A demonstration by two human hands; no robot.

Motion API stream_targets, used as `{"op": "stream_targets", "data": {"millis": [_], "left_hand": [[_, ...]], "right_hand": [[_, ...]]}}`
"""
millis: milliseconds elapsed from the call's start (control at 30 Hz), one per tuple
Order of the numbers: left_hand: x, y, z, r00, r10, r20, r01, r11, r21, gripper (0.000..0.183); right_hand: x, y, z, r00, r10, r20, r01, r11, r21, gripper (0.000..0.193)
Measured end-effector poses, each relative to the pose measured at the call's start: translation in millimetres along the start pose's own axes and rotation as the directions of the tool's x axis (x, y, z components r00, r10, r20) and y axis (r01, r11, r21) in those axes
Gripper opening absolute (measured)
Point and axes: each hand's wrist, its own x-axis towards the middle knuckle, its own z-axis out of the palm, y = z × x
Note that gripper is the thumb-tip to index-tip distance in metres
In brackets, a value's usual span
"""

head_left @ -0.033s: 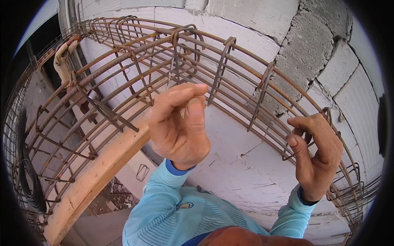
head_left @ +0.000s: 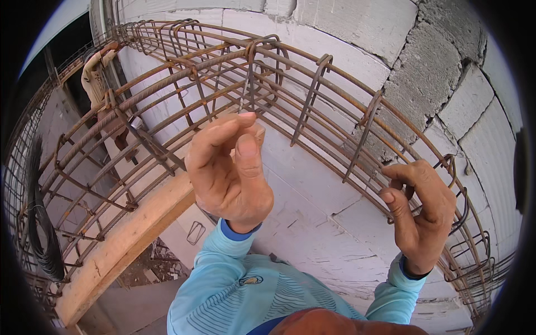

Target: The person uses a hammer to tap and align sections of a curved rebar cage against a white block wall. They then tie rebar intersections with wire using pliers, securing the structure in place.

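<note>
My left hand [head_left: 230, 167] is raised in the middle, palm partly turned up. Its fingers are curved, with a gap between thumb and index, and nothing shows between them. Just beyond it runs a rusty rebar cage [head_left: 321, 114] of long bars and square stirrups, bending at a corner. At the right, my right hand [head_left: 420, 209] is held in front of the cage's right arm. Its thumb and index are bent and apart, the other fingers curled behind. I see nothing in it, and cannot tell if either hand touches a bar.
A wooden board [head_left: 125, 237] lies under the cage's left arm. A bundle of dark tie wire [head_left: 42, 234] hangs at far left. Another person [head_left: 96, 81] stands beyond the cage. A block wall [head_left: 363, 28] rises behind. A loose stirrup [head_left: 196, 233] lies below the board.
Both hands have shifted slightly left against the cage, keeping nearly the same finger pose. The view has turned a little, so the cage appears farther right.
</note>
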Motion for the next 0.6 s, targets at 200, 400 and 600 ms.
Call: {"op": "stream_targets", "data": {"millis": [200,400,600], "left_hand": [[17.6,-6.6,-98.6,0.980,0.052,-0.192,0.122,0.607,0.786,0.047],[29.3,-47.6,-128.2,0.989,-0.011,-0.147,0.141,0.356,0.924,0.054],[12.1,-48.9,-129.8,0.990,0.098,-0.097,0.060,0.324,0.944,0.042]], "right_hand": [[19.9,14.9,77.0,0.996,-0.082,-0.026,0.085,0.970,0.228,0.019],[9.2,17.1,124.9,0.965,-0.259,0.045,0.201,0.836,0.510,0.021],[-14.9,9.2,179.7,0.924,-0.251,0.288,0.024,0.791,0.611,0.021]]}}
